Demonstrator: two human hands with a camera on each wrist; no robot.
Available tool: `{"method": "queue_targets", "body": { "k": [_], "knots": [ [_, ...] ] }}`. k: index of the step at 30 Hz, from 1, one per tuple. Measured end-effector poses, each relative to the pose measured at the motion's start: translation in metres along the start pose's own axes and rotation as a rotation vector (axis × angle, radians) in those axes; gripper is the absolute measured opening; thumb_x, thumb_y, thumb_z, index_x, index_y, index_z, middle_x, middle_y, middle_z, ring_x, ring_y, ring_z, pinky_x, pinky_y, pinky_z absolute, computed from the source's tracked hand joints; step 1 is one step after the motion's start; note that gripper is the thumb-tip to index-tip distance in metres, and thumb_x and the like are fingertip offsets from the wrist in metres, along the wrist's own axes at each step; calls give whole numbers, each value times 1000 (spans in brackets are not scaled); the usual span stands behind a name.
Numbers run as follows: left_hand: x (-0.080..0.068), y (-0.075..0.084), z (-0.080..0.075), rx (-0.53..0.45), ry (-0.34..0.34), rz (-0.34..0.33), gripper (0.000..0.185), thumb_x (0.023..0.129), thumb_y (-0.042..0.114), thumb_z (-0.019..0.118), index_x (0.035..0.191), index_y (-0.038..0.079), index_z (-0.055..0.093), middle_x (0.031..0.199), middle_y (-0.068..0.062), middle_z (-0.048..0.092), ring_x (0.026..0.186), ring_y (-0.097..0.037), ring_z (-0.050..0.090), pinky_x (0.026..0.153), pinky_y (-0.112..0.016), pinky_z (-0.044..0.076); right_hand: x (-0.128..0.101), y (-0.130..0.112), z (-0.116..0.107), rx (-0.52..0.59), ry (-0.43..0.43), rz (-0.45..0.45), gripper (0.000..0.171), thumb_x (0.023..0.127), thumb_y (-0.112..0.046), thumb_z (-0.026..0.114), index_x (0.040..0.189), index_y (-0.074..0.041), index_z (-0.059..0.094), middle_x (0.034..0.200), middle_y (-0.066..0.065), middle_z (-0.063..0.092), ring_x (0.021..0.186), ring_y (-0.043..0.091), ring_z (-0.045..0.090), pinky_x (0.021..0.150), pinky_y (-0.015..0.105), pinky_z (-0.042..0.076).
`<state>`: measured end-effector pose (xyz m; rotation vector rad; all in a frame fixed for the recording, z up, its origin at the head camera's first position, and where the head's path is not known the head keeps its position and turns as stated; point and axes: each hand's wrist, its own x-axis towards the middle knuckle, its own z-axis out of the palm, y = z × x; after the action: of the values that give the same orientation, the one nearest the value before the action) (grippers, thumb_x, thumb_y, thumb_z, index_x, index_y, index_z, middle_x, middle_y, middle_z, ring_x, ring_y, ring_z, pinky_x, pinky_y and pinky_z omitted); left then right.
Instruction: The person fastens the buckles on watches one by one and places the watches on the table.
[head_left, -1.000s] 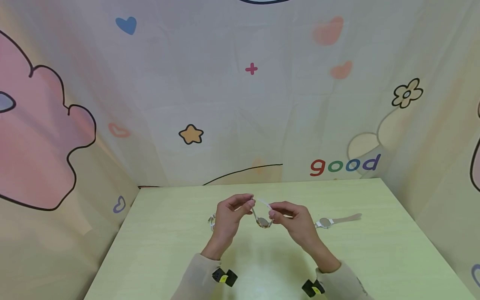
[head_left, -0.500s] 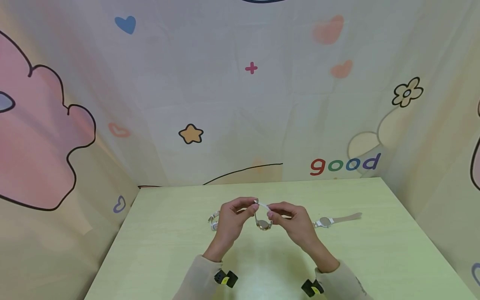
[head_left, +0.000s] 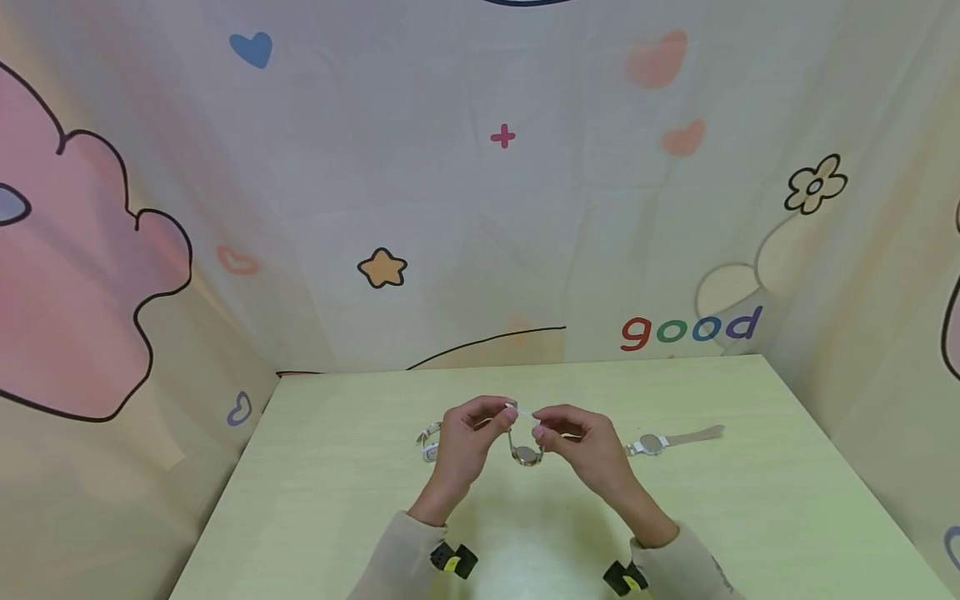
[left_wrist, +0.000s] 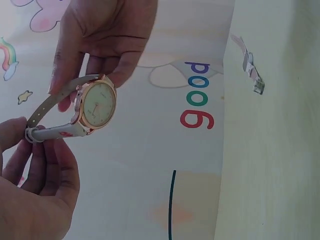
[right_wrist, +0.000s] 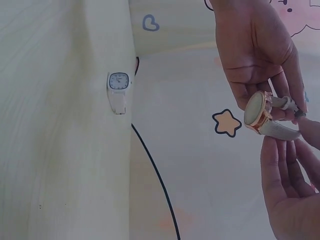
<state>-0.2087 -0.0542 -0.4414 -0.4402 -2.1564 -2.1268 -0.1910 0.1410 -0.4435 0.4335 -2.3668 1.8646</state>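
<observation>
Both my hands hold the round gold-rimmed watch [head_left: 527, 454] above the counter [head_left: 337, 500], mid-scene. My left hand [head_left: 465, 446] pinches one strap end, my right hand [head_left: 585, 450] pinches the other, fingers [left_wrist: 60, 85] curled on it. Square watch [head_left: 429, 442] lies far left, third watch [head_left: 652, 444] right. Versus earlier, strap ends are closer together, the watch slightly lower.

Both hands raised and close together, left hand [head_left: 465, 439] and right hand [head_left: 587, 446], fingertips curled in a pinch
</observation>
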Motion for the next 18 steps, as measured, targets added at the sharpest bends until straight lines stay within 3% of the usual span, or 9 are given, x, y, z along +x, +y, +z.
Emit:
{"method": "queue_targets", "body": {
  "k": [7,18],
  "knots": [
    [0,4,0,-60,41,29,20,90,19,72,102,2,72,101,-16,71,92,-9,67,83,-25,56,-2,1,3,-2,-48,6,26,87,-13,75,109,-3,67,97,13,70,82,11,70,77,22,57],
    [-1,2,-2,-21,-16,-19,19,91,21,71,103,7,73,104,-12,72,91,-9,66,82,-25,55,-1,-2,1,-13,-4,-8,17,88,-16,74,102,-7,71,96,14,72,81,12,70,77,21,56]
  ]
}}
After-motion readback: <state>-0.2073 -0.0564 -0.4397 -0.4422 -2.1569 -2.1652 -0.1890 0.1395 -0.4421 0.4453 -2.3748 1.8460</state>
